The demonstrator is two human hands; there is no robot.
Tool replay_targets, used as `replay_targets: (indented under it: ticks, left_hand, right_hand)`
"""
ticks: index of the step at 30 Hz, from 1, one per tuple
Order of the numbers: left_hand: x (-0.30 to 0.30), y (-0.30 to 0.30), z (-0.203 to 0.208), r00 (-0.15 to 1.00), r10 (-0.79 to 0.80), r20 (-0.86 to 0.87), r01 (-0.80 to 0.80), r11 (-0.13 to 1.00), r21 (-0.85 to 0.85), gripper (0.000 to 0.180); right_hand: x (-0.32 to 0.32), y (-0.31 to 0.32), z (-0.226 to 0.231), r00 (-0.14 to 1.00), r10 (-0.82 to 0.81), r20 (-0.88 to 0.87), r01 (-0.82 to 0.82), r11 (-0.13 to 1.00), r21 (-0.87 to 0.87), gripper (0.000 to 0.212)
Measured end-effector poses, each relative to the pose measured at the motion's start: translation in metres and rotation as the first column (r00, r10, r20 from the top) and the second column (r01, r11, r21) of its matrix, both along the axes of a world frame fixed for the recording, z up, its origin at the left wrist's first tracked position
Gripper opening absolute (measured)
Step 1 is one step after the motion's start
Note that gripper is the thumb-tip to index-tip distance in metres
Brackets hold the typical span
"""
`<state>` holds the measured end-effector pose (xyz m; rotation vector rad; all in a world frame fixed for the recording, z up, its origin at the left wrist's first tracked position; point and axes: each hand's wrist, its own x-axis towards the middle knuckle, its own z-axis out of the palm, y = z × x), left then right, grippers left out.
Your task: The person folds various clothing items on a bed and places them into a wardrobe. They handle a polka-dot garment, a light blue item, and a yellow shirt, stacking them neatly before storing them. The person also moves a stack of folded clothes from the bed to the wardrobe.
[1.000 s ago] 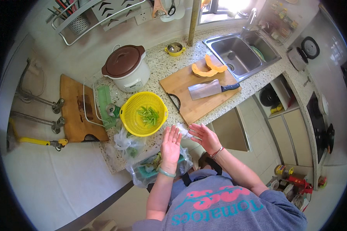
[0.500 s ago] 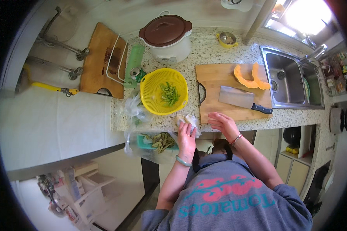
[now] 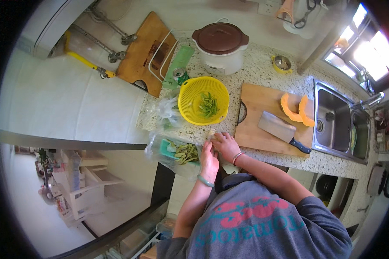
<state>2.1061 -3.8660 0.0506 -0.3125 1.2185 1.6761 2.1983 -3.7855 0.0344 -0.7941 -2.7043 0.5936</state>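
Note:
At the counter's front edge my two hands meet over a pale lump in thin white wrapping [image 3: 212,133], mostly covered by my fingers. My left hand [image 3: 208,163], with a green bangle at the wrist, reaches up from below, fingers closed against the lump. From the right, my right hand [image 3: 225,146], wearing a red bracelet, curls its fingers over the same lump beside the left fingertips. Just behind them sits a yellow colander [image 3: 185,103] with green vegetable pieces [image 3: 208,105]. Below left, a teal container [image 3: 165,148] in a clear bag holds yellow-green pods or trimmings [image 3: 186,153].
A cutting board [image 3: 250,129] at the right bears a cleaver [image 3: 277,127] and curved orange squash slices [image 3: 306,113]. Beyond it is a steel sink [image 3: 328,108]. A white cooker [image 3: 222,62], a can [image 3: 180,76] and a plastic bag [image 3: 164,110] stand behind and left.
My right hand has moved left and down from the board's edge onto the wrapped lump, meeting my left hand. The view has shifted, so the counter appears farther right.

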Motion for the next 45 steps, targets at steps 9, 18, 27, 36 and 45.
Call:
replay_targets:
  ticks: [9,18,27,36,45]
  left_hand:
    - [-0.046,0.016,0.030,0.991,0.122,0.048,-0.127,0.983,0.130,0.060]
    - [-0.113,0.043,0.054,0.886,0.332,-0.324,-0.306,0.943,0.128,0.048]
    - [-0.278,0.057,0.025,0.728,-0.041,-0.684,-0.078,0.987,-0.141,0.039]
    - [-0.330,0.033,-0.018,0.792,-0.105,-0.601,0.013,0.988,-0.155,0.041]
    - [-0.198,-0.041,0.101,0.949,0.098,-0.301,0.017,0.934,0.356,0.045]
  right_hand:
    - [-0.006,0.029,0.014,0.981,-0.184,-0.070,0.153,0.936,-0.317,0.038]
    - [-0.020,0.096,0.044,0.667,-0.742,0.063,0.124,0.027,-0.992,0.043]
    - [0.004,0.091,0.033,0.416,-0.909,-0.014,0.045,0.037,-0.998,0.032]
    - [0.022,0.033,0.054,0.558,-0.828,0.064,-0.013,-0.085,-0.996,0.028]
    - [-0.017,0.016,0.115,0.817,-0.563,-0.126,-0.107,0.068,-0.992,0.042]
